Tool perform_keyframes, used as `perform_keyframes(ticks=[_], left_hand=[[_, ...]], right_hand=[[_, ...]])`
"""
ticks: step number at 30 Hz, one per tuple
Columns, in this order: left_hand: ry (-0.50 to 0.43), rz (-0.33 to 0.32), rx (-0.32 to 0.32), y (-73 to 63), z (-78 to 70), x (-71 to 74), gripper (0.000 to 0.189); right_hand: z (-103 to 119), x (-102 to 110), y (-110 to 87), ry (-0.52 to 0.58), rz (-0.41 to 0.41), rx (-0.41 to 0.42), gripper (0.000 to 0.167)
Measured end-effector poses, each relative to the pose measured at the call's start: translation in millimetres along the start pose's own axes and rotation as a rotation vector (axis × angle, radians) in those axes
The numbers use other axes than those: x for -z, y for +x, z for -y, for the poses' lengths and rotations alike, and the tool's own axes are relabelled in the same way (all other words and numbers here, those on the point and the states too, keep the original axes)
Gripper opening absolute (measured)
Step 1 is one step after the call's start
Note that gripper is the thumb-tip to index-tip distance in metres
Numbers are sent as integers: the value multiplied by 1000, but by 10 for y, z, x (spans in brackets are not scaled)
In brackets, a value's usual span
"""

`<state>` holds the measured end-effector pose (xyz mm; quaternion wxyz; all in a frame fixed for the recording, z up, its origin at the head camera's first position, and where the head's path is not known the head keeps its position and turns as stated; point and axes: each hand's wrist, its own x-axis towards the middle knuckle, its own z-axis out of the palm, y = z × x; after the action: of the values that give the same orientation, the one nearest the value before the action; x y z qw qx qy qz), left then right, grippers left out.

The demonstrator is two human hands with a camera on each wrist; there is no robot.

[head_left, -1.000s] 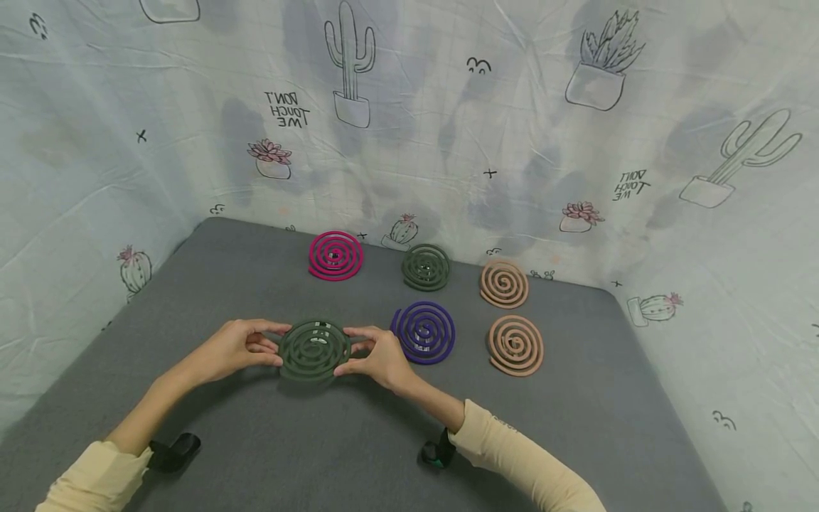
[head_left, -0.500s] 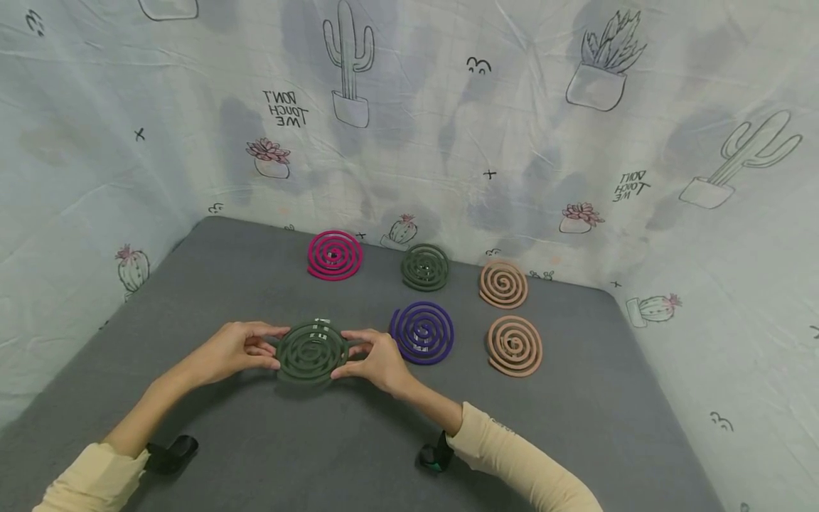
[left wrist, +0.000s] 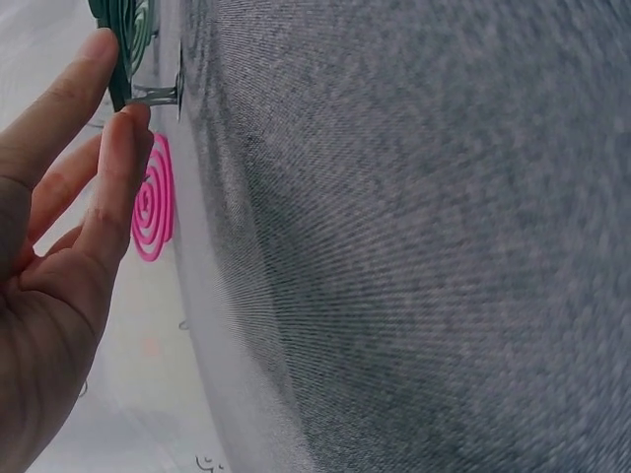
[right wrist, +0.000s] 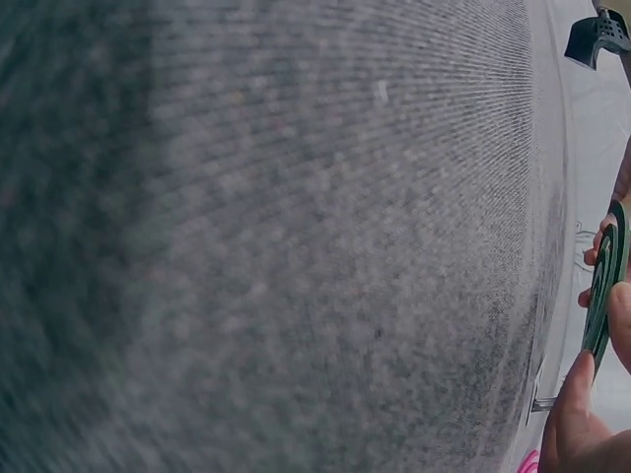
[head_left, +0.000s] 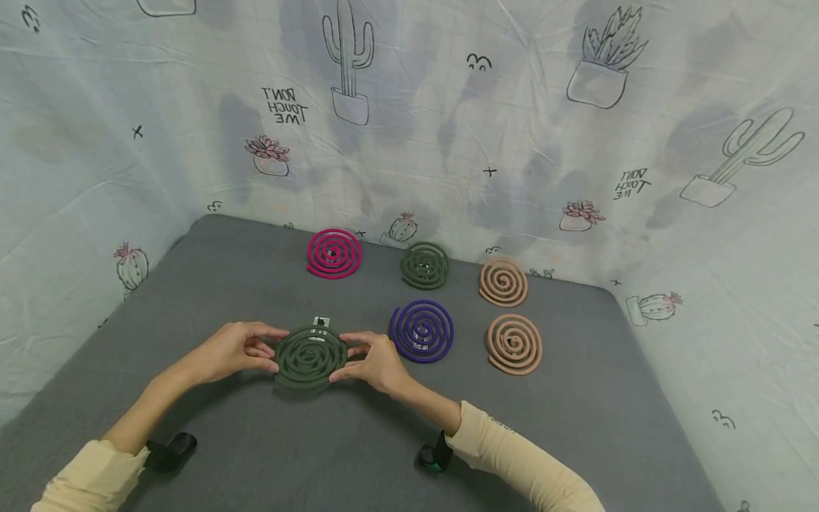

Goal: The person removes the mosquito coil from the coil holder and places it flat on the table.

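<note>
A dark green spiral mosquito coil [head_left: 310, 355] is held level over the grey table by both hands. My left hand [head_left: 232, 348] pinches its left edge between thumb and fingers, and my right hand [head_left: 377, 361] pinches the right edge. Behind the coil's far rim shows part of a small metal stand [head_left: 321, 322]. Seen edge-on in the left wrist view, the green coil [left wrist: 114, 44] is off the cloth near the stand [left wrist: 158, 96]; whether they touch I cannot tell. The right wrist view has the coil [right wrist: 603, 286] at its right edge, between fingers.
Toward the back lie a pink coil [head_left: 334, 254] and another green coil [head_left: 425, 266]. A purple coil [head_left: 421, 331] is close to my right hand, with two tan coils [head_left: 503, 282] farther right. A patterned cloth wall [head_left: 435, 142] borders the grey table [head_left: 307, 448].
The held green coil and both hands have shifted slightly toward me, so more of the metal stand shows behind its far rim. The other coils have stayed in place.
</note>
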<state>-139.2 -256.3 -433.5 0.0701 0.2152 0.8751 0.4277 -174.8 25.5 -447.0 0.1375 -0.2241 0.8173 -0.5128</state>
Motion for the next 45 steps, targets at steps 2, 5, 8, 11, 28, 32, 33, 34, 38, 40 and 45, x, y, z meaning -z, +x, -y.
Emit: perform_keyframes(ticks=[2,5,8,11,28,32,33,34,38,40,45], left_hand=[[0,4,3,-2,6,-4,59],[-3,12,11,-8,9,-6,59],[6,20,19,-11,9,-4,60],[19,26,20,-11,12,1,59],[9,57,26,-11,46,-8,61],[15,65,33,-3,56,-20,61],[20,65,35,0,57,-25,61],[24,66,32,3,58,-30,60],[29,69,38,11,61,-47,59],[29,70,40,13,61,-46,59],[40,71,51,16,56,-38,59]], right_hand=[[6,-1,4,4,6,-9,61],[4,-6,11,2,12,-2,60],[-3,-22,12,-8,16,10,59],[-14,-45,8,-12,18,18,59],[10,-139,-21,-20,-24,3,60],[-1,-145,-16,-79,-35,25,59],[-2,-146,-16,-94,-39,31,59],[-2,-146,-16,-102,-41,35,59],[-5,-146,-22,-132,-52,47,60],[-2,-147,-25,-139,-56,43,60],[14,-157,-34,-159,-61,44,60]])
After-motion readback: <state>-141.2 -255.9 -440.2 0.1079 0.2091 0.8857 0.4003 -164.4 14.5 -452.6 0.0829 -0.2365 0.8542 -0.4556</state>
